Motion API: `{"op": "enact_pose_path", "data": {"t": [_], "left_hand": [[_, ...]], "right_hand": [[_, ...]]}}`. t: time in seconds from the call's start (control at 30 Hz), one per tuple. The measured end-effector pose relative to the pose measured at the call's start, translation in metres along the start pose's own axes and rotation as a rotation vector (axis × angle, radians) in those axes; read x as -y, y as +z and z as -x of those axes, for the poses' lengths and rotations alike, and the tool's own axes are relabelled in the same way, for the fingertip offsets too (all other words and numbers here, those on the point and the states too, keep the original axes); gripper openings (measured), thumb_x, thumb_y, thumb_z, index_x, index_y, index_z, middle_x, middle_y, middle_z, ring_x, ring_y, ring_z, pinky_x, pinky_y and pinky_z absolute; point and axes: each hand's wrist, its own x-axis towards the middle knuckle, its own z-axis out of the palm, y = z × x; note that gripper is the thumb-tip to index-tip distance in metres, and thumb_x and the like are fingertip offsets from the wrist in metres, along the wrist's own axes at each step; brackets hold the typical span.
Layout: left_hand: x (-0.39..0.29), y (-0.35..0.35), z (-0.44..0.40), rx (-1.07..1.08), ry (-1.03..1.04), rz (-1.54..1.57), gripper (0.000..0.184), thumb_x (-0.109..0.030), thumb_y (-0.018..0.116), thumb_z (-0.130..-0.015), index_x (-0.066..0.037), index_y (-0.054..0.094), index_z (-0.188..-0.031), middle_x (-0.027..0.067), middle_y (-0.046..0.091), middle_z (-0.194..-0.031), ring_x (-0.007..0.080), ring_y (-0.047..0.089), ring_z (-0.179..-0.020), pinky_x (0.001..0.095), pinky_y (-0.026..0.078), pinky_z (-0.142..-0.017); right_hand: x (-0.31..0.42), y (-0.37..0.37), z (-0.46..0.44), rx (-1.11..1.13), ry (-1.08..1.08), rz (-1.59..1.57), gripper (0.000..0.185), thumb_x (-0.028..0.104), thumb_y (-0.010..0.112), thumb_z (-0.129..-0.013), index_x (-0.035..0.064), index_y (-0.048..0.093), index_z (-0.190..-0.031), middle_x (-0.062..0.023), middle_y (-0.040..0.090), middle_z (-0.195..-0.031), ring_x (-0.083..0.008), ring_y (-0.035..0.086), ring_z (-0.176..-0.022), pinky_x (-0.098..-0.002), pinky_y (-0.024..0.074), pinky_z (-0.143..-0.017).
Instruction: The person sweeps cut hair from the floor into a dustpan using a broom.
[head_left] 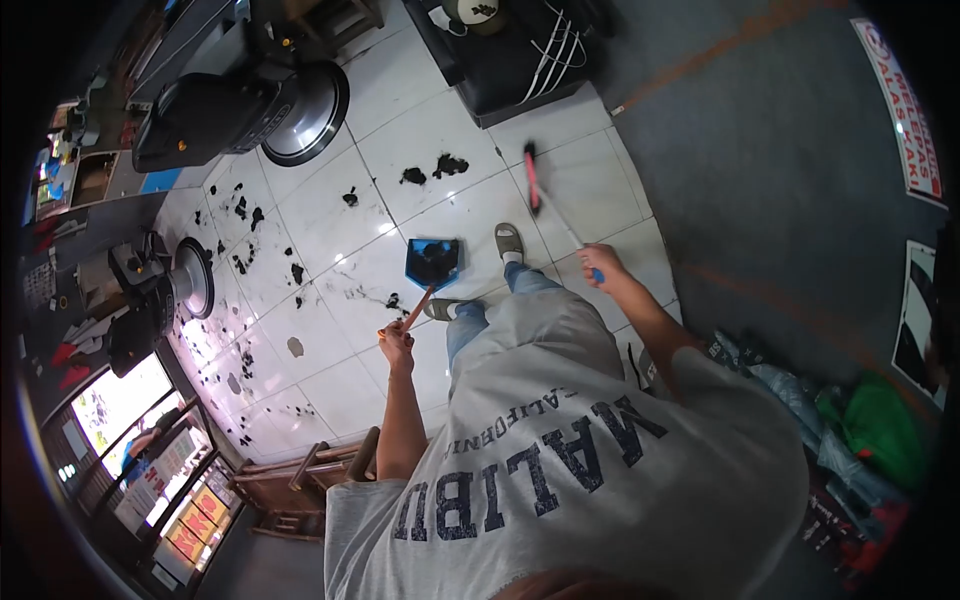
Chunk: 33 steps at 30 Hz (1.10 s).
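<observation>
My left hand [397, 343] is closed around the orange-brown handle of a blue dustpan [411, 262]. The pan lies on the white tiles in front of my feet, with dark hair clippings [437, 262] in it. In my right hand [602, 268] is the pale handle of a broom [533, 180], gripped near its blue end. The broom's pink head with dark bristles is at the floor to the right of the pan, somewhat blurred. Clumps of black hair [450, 165] lie on the tiles beyond the dustpan, and more are scattered to the left.
Two barber chairs with round metal bases [308, 115] stand on the left. A black seat [510, 60] holding a cap and white cables is at the top. A wooden bench [310, 480] is at lower left. Bags and a green cloth [880, 425] lie at right. The tiled floor borders grey flooring.
</observation>
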Motion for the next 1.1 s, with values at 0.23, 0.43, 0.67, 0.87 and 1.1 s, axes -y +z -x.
{"op": "enact_pose_path", "data": {"t": [0.23,0.43,0.67,0.87,1.1], "left_hand": [[-0.006,0.014,0.022,-0.028,-0.030,0.085,0.021,-0.015,0.039,-0.093,-0.001,0.054,-0.095,0.0092,0.057,-0.081,0.0113,0.047,-0.053,0.0240,0.041,-0.045],[-0.017,0.024,0.043,-0.022,-0.047,0.073,0.020,-0.011,0.038,-0.092,-0.001,0.053,-0.099,0.0125,0.061,-0.090,0.0114,0.048,-0.055,0.0237,0.042,-0.047],[-0.014,0.038,0.033,-0.004,-0.035,0.059,0.021,-0.011,0.038,-0.092,0.000,0.055,-0.098,0.0087,0.057,-0.082,0.0108,0.048,-0.054,0.0233,0.042,-0.046],[-0.004,0.036,0.010,0.001,0.025,0.015,0.021,-0.010,0.042,-0.084,0.004,0.056,-0.093,0.0097,0.054,-0.078,0.0128,0.047,-0.051,0.0247,0.041,-0.042],[-0.008,0.023,0.012,-0.028,0.016,0.065,0.023,-0.012,0.043,-0.087,0.004,0.056,-0.098,0.0099,0.055,-0.080,0.0118,0.048,-0.052,0.0239,0.042,-0.044]], "right_hand": [[0.109,-0.080,-0.162,-0.286,-0.276,0.345,0.010,0.014,0.056,-0.081,0.0085,0.051,-0.073,-0.0077,0.054,-0.059,-0.0178,0.051,-0.045,-0.0325,0.0352,-0.035],[0.123,-0.005,-0.260,-0.373,-0.276,1.028,0.022,0.013,0.058,-0.078,-0.0042,0.063,-0.091,-0.0191,0.069,-0.083,-0.0282,0.070,-0.068,-0.0393,0.0564,-0.056],[0.013,0.129,-0.118,-0.136,-0.343,1.395,0.055,0.012,0.051,-0.083,-0.0072,0.041,-0.133,-0.0192,0.070,-0.093,-0.0299,0.071,-0.080,-0.0420,0.0544,-0.079],[0.044,0.053,-0.053,0.058,-0.404,1.140,0.044,0.010,0.050,-0.081,0.0074,0.056,-0.125,-0.0201,0.068,-0.081,-0.0295,0.067,-0.063,-0.0429,0.0544,-0.064],[0.079,-0.070,-0.069,-0.180,-0.347,0.834,0.048,0.008,0.052,-0.082,0.0022,0.054,-0.129,-0.0101,0.058,-0.064,-0.0179,0.054,-0.045,-0.0341,0.0441,-0.042]]}}
